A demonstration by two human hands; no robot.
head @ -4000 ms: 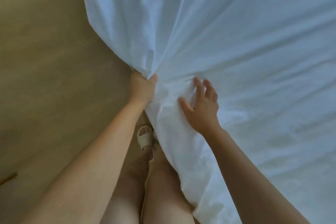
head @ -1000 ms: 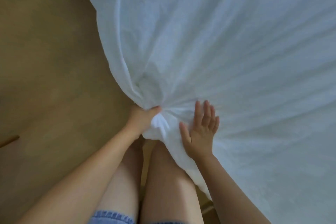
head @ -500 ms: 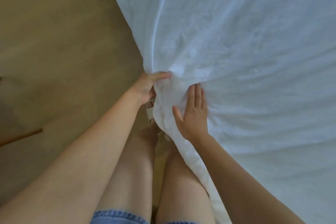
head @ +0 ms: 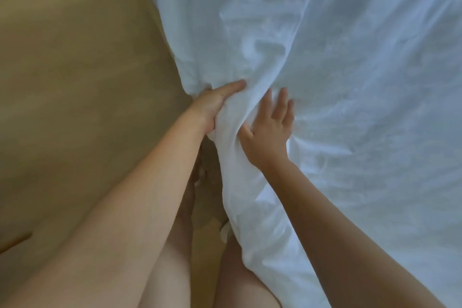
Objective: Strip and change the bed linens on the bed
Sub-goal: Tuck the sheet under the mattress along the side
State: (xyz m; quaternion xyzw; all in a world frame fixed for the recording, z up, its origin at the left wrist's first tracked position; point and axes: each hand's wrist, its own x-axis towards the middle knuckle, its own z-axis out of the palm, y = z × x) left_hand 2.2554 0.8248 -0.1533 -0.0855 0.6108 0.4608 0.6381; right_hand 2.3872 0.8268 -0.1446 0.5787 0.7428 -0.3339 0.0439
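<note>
Legs (head: 172,270): bare, stood at the bed's edge, with the sheet (head: 350,82) hanging against the right one.
Right hand (head: 270,130): fingers (head: 282,105) straight and spread, pressed flat on the sheet.
Left hand (head: 212,105): curled round a gathered bunch of sheet at the bed's edge, gripping it.
Sheet: white, spread over the bed and hiding it, with creases fanning out from the bunch.
Floor (head: 75,70): tan, left of the bed.
Handling: probably light, soft and limp; it would likely slip through a loose hold, so best taken bunched at the edge.
Writing: none could be read.
</note>
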